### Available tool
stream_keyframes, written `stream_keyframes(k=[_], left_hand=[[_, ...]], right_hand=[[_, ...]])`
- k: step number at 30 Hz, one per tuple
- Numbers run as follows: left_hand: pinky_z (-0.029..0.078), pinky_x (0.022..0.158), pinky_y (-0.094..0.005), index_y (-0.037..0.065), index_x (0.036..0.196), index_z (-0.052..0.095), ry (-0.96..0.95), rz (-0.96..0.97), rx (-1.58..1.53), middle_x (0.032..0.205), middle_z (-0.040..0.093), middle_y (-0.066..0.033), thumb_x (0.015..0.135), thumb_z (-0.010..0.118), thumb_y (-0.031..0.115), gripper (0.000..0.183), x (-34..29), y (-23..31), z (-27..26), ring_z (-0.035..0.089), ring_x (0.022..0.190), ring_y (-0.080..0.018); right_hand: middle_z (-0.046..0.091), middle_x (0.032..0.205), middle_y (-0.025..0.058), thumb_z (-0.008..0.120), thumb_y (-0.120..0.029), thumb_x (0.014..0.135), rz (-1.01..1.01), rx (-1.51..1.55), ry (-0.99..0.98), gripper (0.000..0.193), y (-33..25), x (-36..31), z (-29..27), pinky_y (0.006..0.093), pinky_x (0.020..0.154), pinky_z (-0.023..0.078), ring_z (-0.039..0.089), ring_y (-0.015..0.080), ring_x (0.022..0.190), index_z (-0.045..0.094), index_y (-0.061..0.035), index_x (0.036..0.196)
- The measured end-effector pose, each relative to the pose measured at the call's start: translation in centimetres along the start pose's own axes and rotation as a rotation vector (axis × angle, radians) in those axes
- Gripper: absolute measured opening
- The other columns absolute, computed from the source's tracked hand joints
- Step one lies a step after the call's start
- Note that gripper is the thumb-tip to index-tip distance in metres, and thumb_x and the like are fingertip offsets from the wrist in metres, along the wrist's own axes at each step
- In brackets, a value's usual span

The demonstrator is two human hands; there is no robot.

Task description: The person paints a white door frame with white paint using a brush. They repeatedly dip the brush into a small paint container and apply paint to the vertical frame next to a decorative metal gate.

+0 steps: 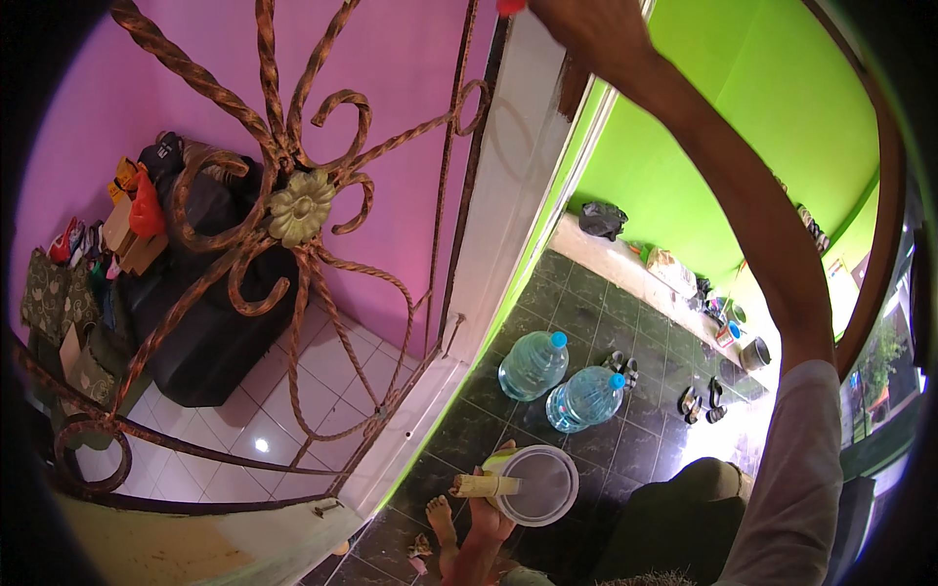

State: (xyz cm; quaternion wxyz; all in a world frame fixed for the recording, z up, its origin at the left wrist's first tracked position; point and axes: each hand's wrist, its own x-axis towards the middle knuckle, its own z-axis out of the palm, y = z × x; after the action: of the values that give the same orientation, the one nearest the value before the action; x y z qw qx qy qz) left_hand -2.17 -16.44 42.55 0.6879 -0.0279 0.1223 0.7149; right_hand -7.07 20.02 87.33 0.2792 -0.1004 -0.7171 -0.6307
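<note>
Low in the middle, my left hand (491, 523) is closed around a whitish round plastic tub (554, 485). A pale wooden stick (479, 485), perhaps a brush handle, lies over the tub's rim, its inner end inside. My right arm reaches up along the right side. At the top edge my right hand (598, 41) is raised beside the white window frame (523, 127). The picture cuts off its fingers; a bit of a red thing (510, 6) shows at them, too little to name.
A rusty twisted-metal grille (234, 98) with a flower boss (302, 208) fills the left, before a pink room holding a black case (210, 342). Two large water bottles (533, 365) stand on dark tiles (547, 293). Sandals (703, 400) and a ledge with small items (664, 278) lie farther right.
</note>
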Motion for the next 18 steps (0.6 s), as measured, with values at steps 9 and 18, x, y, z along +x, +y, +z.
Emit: stream_keyframes(k=[9,18], left_hand=[[0.045,0.11,-0.0462,0.001,0.15,0.038,-0.051,-0.046,-0.018,0.139,0.057,-0.0182,0.106,0.04,0.052,0.067,0.0,0.0,-2.0,0.057,0.128,-0.03],[0.047,0.108,-0.0455,0.0,0.148,0.042,-0.028,-0.02,0.035,0.136,0.059,-0.0163,0.107,0.033,0.052,0.067,-0.1,0.2,-0.8,0.058,0.124,-0.0293]], right_hand=[[0.066,0.111,0.0051,0.064,-0.02,0.091,-0.081,0.474,-0.359,0.027,-8.6,-6.7,-1.4,0.0411,0.071,0.058,0.069,0.025,0.095,0.065,-0.0154,0.118],[0.068,0.088,0.009,0.072,-0.014,0.091,0.399,0.454,0.126,0.012,3.2,-0.8,-2.4,0.0351,0.06,0.055,0.068,0.0225,0.072,0.063,-0.0075,0.097]])
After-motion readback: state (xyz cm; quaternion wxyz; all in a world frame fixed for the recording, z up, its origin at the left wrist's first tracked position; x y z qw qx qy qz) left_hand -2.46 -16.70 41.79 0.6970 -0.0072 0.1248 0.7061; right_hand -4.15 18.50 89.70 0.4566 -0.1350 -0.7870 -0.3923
